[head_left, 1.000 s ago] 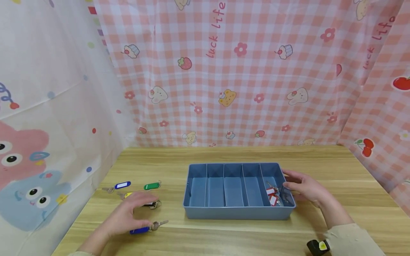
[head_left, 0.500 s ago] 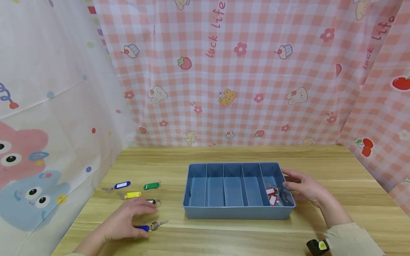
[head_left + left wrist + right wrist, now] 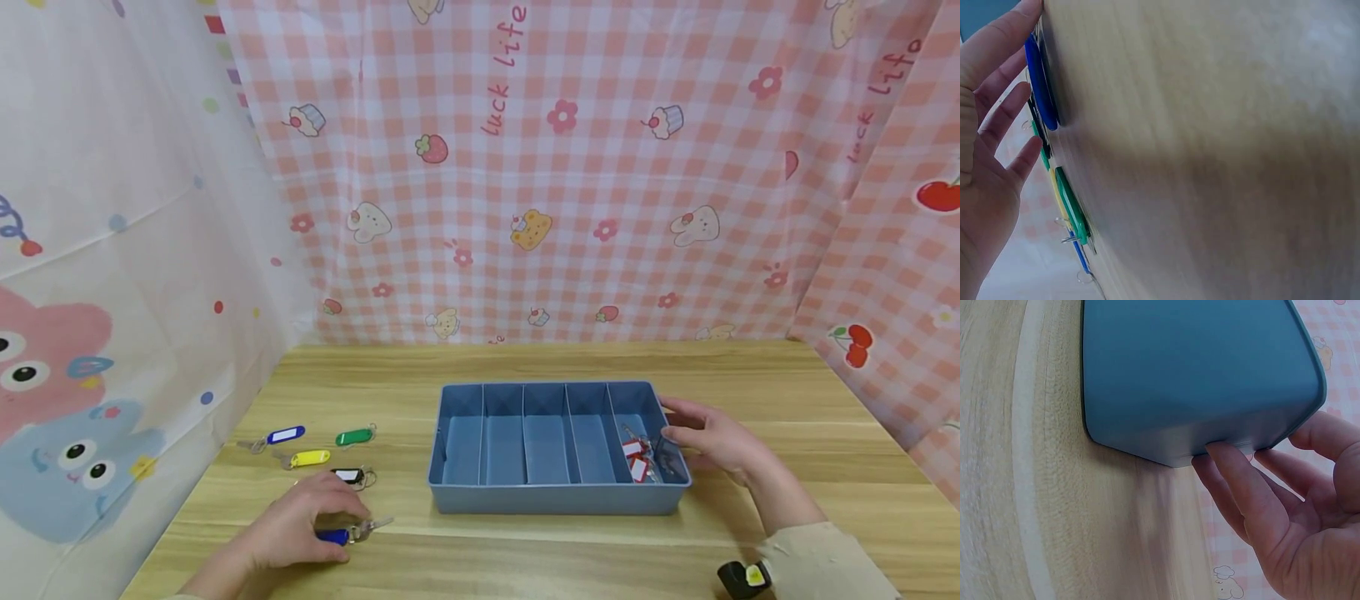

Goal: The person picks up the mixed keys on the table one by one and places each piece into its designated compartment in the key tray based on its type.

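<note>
In the head view my left hand (image 3: 300,521) curves around a key with a blue tag (image 3: 333,537) on the table. Thumb and index finger lie on either side of it; whether they touch it is unclear. That blue tag (image 3: 1041,84) looks flat on the wood in the left wrist view. My right hand (image 3: 716,442) holds the right end of a blue divided tray (image 3: 558,500), with the thumb at the rim (image 3: 1319,381) and fingertips against the outer wall. Keys with red tags (image 3: 637,460) lie in the tray's rightmost compartment.
Left of the tray lie a black tag (image 3: 347,476), a yellow tag (image 3: 310,458), a green tag (image 3: 354,437) and another blue tag (image 3: 286,434). A green tag (image 3: 1071,203) also shows below the left palm. A black object (image 3: 742,579) sits by the right sleeve.
My left hand has drawn toward the near blue-tagged key, its thumb and index finger coming closer together. The yellow and black tags are now uncovered. The right hand and tray stay put.
</note>
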